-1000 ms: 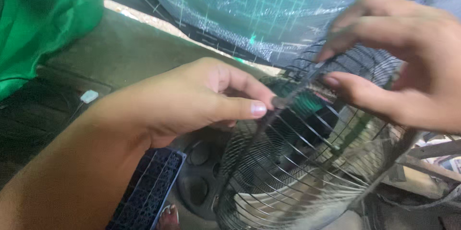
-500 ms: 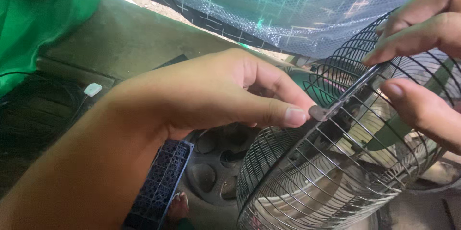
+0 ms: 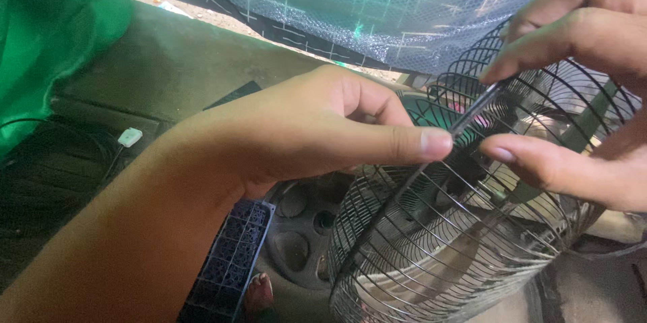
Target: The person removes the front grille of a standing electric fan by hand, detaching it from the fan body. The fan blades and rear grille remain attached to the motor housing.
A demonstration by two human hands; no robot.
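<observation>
Pinching from both sides, the two hands meet at the upper rim of the round silver wire fan guard, which fills the near right of the view and bulges toward the camera. The left hand reaches in from the near left, its fingers curled and the thumb laid flat along the top, the thumb tip pressed against a thin grey metal strip on the guard's rim. That strip has its long axis slanting from lower left to upper right, and it lies between the two hands. The right hand comes in from the far right: its upper fingers close on the strip's high end, while its thumb sits just below and is spread apart from them; whether that thumb touches the wire I cannot tell. Both hands are equally close to the strip, the left at its low end, the right at its high end. Behind the guard hangs a sheet of pale bubble wrap; green cloth sits at the far left, and a dark blue plastic grid lies low beside the left forearm.
</observation>
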